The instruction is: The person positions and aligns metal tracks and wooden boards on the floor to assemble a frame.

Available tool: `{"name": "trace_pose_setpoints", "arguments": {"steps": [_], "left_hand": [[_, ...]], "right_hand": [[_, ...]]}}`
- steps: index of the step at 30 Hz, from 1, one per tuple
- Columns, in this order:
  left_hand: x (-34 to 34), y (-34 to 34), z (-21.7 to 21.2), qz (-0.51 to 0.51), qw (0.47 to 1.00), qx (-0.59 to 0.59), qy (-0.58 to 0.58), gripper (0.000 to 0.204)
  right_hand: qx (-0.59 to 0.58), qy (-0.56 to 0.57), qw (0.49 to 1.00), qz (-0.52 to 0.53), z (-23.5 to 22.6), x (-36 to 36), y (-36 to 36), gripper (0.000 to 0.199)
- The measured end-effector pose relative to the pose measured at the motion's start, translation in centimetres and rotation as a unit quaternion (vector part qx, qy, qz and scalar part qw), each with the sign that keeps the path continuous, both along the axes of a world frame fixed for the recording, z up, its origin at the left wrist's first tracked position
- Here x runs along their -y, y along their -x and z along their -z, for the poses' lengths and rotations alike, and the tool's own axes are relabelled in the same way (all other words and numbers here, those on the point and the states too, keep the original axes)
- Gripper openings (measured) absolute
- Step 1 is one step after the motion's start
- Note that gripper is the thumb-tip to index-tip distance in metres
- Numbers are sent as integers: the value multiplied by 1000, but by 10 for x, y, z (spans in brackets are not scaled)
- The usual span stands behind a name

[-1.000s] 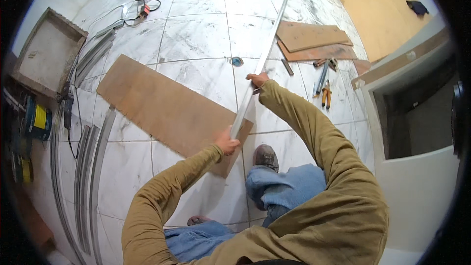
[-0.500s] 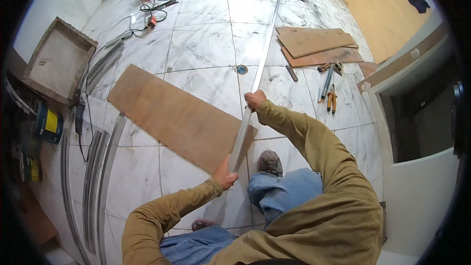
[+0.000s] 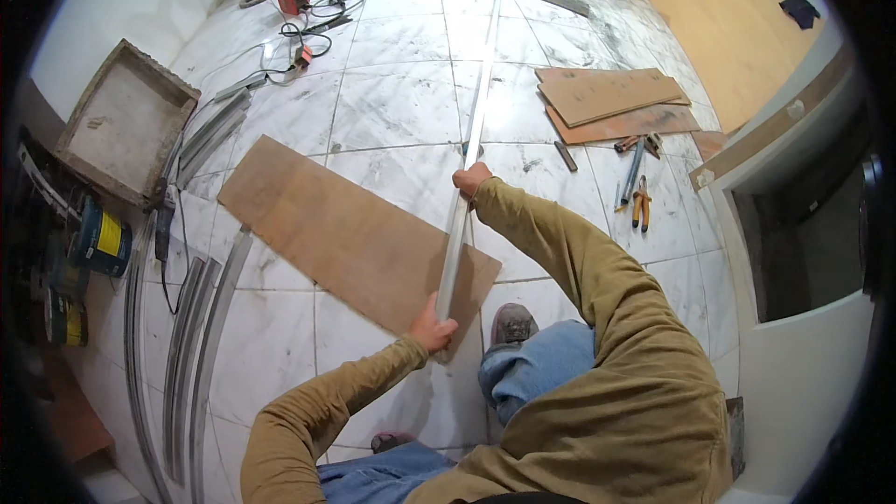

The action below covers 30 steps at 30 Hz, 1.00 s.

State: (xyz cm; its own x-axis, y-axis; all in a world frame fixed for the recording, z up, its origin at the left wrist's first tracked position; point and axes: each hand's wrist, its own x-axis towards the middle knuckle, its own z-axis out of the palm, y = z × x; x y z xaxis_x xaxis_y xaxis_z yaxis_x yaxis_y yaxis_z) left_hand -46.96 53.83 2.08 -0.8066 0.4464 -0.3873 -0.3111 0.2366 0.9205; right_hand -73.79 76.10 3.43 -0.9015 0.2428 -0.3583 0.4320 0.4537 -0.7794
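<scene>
A long silvery metal profile (image 3: 483,84) runs from my hands toward the far side of the floor. Around its near end my left hand (image 3: 432,325) is closed. Farther along, my right hand (image 3: 473,181) grips the same profile, fingers wrapped round it. Under the near part of the profile lies a brown rectangular board (image 3: 345,229) on the tiles. Whether the profile's far end touches the floor, I cannot tell.
Several metal profiles (image 3: 213,327) lie at the left, by paint buckets (image 3: 103,241) and a shallow tray (image 3: 121,131). Pliers (image 3: 641,205) and stacked boards (image 3: 611,93) are at the right. A red machine (image 3: 292,0) with cables stands far left.
The far part of the metal profile has swung to the left, and my right hand has shifted slightly left with it. Both hands keep their hold. The whole view has shifted slightly.
</scene>
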Motion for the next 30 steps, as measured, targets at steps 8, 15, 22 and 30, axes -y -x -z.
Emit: {"name": "trace_pose_setpoints", "arguments": {"steps": [8,15,22,30], "left_hand": [[-14,62,10,7,999,-19,-30,64],[7,54,-19,17,996,-80,41,62],[-8,54,29,-22,995,-93,23,67],[-7,148,-5,-50,996,-65,26,54]], "right_hand": [[-24,13,997,71,13,-21,64,29],[-63,-16,998,11,-8,3,46,49],[-56,-141,987,-45,-8,9,64,41],[8,4,1000,-21,-33,17,140,45]]}}
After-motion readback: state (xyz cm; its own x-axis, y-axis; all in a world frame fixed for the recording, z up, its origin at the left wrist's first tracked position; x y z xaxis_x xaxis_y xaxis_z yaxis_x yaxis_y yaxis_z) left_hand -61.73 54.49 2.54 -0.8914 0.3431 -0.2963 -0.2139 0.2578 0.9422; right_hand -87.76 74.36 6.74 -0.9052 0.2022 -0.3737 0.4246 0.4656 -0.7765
